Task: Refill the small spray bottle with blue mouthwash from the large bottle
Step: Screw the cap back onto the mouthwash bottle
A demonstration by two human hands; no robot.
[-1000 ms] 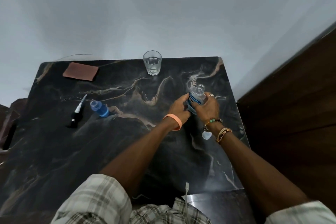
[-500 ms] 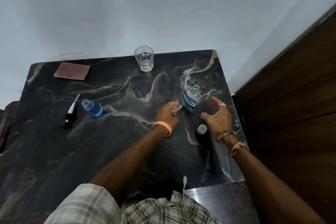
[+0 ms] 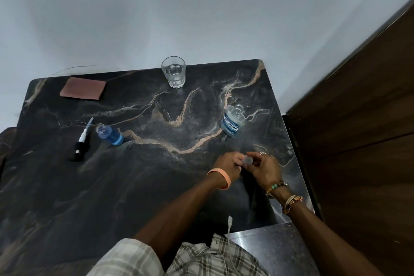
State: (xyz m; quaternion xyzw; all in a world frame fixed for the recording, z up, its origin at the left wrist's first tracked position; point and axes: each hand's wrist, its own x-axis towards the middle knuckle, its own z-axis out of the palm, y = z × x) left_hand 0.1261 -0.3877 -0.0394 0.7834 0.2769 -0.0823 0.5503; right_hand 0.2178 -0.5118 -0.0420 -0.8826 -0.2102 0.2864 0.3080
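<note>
The large mouthwash bottle [image 3: 233,121] stands uncapped near the right edge of the dark marble table [image 3: 134,186], with a little blue liquid in it. The small spray bottle [image 3: 110,135], open and holding blue liquid, stands at the left. Its black spray pump [image 3: 81,145] with a white tube lies beside it. In front of the large bottle, my left hand [image 3: 227,163] and my right hand [image 3: 264,167] meet around a small clear cap [image 3: 248,160]; fingers of both hands pinch it.
A clear drinking glass [image 3: 173,71] stands at the table's far edge. A brown pad [image 3: 83,88] lies at the far left corner. A dark wooden panel [image 3: 358,130] rises right of the table. A white cable [image 3: 229,227] hangs at the near edge.
Both hands let go of the large bottle, which now stands alone. The right hand picked the clear cap up from the table, and both hands now hold it nearer to me.
</note>
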